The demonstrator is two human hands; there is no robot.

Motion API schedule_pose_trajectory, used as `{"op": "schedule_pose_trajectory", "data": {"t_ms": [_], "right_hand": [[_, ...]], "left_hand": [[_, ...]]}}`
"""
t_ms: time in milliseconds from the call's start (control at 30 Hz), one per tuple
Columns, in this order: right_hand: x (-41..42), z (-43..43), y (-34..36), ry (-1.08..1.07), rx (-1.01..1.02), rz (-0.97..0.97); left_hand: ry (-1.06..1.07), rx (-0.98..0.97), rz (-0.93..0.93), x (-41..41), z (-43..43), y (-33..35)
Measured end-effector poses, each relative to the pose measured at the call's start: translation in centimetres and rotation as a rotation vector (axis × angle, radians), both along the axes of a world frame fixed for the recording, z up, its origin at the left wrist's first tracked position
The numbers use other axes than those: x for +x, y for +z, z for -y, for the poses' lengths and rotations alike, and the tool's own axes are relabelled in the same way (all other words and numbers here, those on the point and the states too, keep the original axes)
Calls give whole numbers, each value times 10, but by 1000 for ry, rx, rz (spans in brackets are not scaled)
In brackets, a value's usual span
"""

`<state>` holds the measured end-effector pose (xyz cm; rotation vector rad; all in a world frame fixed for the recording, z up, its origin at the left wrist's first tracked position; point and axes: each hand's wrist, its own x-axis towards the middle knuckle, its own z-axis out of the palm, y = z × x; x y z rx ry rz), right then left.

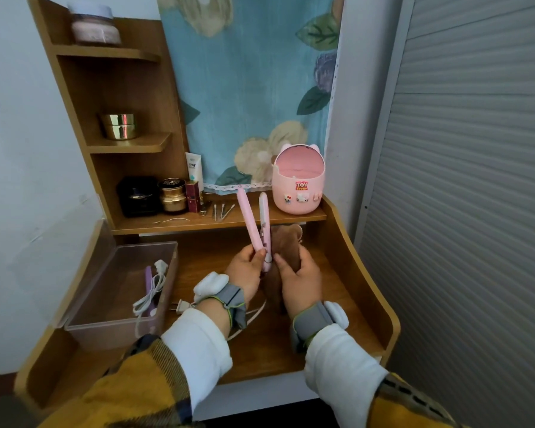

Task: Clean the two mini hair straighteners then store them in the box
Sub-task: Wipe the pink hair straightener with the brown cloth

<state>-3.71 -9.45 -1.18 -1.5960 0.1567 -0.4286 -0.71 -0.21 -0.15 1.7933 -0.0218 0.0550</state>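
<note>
A pink mini hair straightener (254, 225) stands upright over the desk, its two arms spread in a V. My left hand (244, 271) grips its lower hinge end. My right hand (300, 281) holds a brown cloth (286, 245) against the straightener's right side. The straightener's white cord and plug (179, 305) trail on the desk behind my left wrist. At the left, a clear plastic box (84, 324) holds a purple mini straightener (149, 281) with its coiled white cable.
A pink cat-eared desktop bin (297, 193) stands on the low shelf at the right. Cosmetic jars (172, 196), a dark box, a tube and small metal tools lie along that shelf. The wooden desk (337, 304) has raised side walls. A grey shutter stands at the right.
</note>
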Motion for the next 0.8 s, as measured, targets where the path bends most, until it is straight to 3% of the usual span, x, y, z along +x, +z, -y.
{"op": "schedule_pose_trajectory", "data": {"t_ms": [67, 200, 267, 467, 700, 800], "right_hand": [[-1, -1, -1, -26, 81, -22], [0, -1, 3, -193, 126, -19], [0, 3, 7, -204, 169, 1], [-5, -6, 4, 159, 259, -37], [-4, -7, 5, 249, 484, -63], [-2, -6, 7, 273, 567, -116]], "left_hand": [[22, 176, 54, 0, -2, 3], [134, 279, 42, 1, -3, -2], [168, 240, 19, 3, -7, -5], [37, 48, -4, -1, -8, -8], [-111, 342, 75, -6, -10, 1], [-230, 192, 10, -8, -11, 2]]}}
